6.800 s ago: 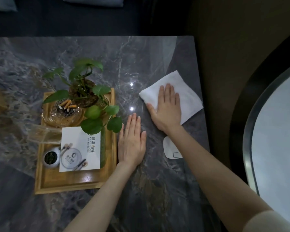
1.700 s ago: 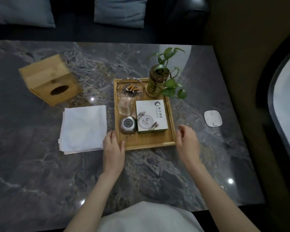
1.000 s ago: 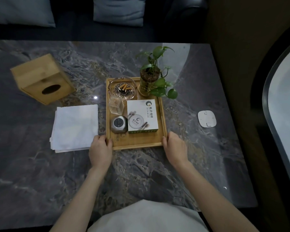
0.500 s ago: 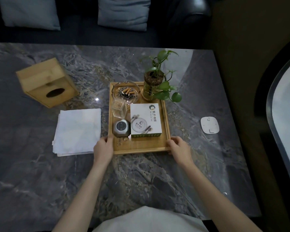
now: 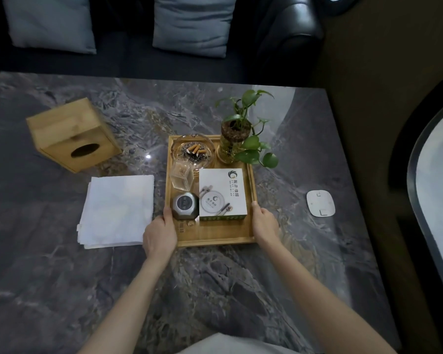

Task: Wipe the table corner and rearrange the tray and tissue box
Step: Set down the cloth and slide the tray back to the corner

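Both hands grip the wooden tray [image 5: 216,237] at centre frame: the left hand [image 5: 159,235] is closed on its lower-left corner, thumb over the rim; the right hand [image 5: 265,224] is wrapped on the right rim. In my judgement, the tray should be slid flat and slowly, since the glass plant vase [image 5: 230,144], glass ashtray [image 5: 192,151] and clear cup [image 5: 182,178] look liable to tip or spill. The tray is smooth, rectangular bamboo on glossy veined marble table [image 5: 215,290]. The tissue box [image 5: 73,134], boxy wood with an oval slot, sits upper left, apart. A folded white cloth [image 5: 117,210] lies just beside the tray's left edge.
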Tool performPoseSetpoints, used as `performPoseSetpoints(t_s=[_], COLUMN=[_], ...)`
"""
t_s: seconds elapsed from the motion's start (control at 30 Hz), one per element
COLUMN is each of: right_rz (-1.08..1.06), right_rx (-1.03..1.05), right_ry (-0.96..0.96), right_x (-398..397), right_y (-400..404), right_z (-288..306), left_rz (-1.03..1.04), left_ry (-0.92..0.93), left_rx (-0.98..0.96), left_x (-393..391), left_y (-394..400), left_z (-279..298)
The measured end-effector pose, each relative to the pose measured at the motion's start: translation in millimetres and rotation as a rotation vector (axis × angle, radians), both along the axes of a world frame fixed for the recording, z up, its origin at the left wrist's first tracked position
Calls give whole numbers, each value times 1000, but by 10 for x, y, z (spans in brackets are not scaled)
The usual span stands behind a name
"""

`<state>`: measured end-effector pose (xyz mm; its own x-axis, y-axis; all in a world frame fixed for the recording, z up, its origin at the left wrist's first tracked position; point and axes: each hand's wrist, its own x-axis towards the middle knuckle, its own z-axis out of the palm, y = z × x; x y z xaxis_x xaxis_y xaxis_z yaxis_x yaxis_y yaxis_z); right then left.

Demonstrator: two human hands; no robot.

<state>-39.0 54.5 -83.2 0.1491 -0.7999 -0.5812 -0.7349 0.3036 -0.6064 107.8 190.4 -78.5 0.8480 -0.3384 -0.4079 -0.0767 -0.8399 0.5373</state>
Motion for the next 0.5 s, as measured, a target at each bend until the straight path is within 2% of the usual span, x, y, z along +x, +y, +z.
performPoseSetpoints(t_s=[0.27,0.5], right_rz=[-31,-8], right_rx=[-239,-310], right_ry=[17,-19], right_x=[13,-173], right_y=[51,-65], right_z=[-174,-126], left_rz=[19,31], left_ry=[-56,-95], left_rx=[-49,-137], left_x=[-60,-263], left_y=[-1,-95], left_z=[16,159])
